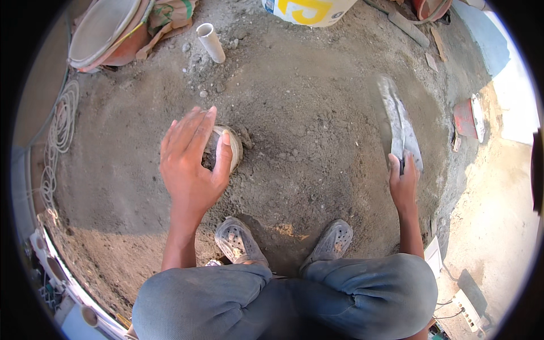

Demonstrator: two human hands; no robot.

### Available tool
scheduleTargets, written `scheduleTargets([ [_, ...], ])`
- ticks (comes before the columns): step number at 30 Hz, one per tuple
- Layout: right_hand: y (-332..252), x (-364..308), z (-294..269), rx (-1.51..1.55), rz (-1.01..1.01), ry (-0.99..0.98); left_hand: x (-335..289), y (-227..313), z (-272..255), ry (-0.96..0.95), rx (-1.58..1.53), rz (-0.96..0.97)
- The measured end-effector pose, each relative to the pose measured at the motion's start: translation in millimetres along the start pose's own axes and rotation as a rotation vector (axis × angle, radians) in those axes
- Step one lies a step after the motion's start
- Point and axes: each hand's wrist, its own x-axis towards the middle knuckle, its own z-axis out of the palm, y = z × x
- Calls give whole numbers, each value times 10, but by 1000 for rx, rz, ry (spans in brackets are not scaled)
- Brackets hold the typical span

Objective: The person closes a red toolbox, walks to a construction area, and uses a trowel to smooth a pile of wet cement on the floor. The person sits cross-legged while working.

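My left hand (195,156) is stretched out low over the ground with its fingers apart. Beside and partly beneath it is a pale round ring (233,150), perhaps a pipe end, at ground level. The thumb lies across its rim in this view, but whether it touches I cannot tell. Out to the right, my right hand (403,173) is closed round the handle of a plastering trowel (399,116). The trowel's long grey metal blade is tilted on edge and points away from me, slightly blurred. Rough grey-brown sand or mortar (306,147) covers the ground between the hands.
A white pipe (211,43) stands upright at the far left, near a large tub (107,31). A white bucket (309,12) stands at the far middle. At right are a small red bucket (469,118) and a power strip (469,311); coiled cable (65,122) lies left.
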Motion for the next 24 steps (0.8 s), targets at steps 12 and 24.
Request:
scheduleTargets([
  [12,-407,125,762,385,402,-314,18,63,-48,-11,56,13],
  [24,-554,858,-496,149,109,78,-57,-184,84,273,-115,159],
])
